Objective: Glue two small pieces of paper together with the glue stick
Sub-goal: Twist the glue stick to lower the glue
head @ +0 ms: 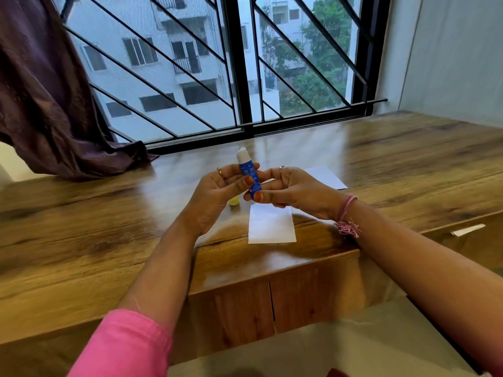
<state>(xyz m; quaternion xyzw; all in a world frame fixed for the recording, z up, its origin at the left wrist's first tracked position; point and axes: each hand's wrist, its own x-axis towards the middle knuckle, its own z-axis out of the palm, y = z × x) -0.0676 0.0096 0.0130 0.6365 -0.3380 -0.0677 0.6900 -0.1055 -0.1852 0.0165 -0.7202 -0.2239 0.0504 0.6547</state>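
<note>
Single head cam, wide-angle, looking forward and down over the desk [109, 213] toward the window [239, 63]; hands close, mid-frame. No second view.

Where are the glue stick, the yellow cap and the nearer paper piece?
glue stick [248, 171]: head view, on the blue barrel between both hands.
yellow cap [233, 200]: head view, on its visible side, on the table behind the left hand.
nearer paper piece [272, 227]: head view, middle of the white sheet.

Two hands: the left hand [217, 191] and the right hand [291, 190]. One glue stick [248, 172]. Two pieces of paper: one near [272, 225], one farther [326, 176]. One yellow cap [233, 200]. One desk [109, 213].
</note>
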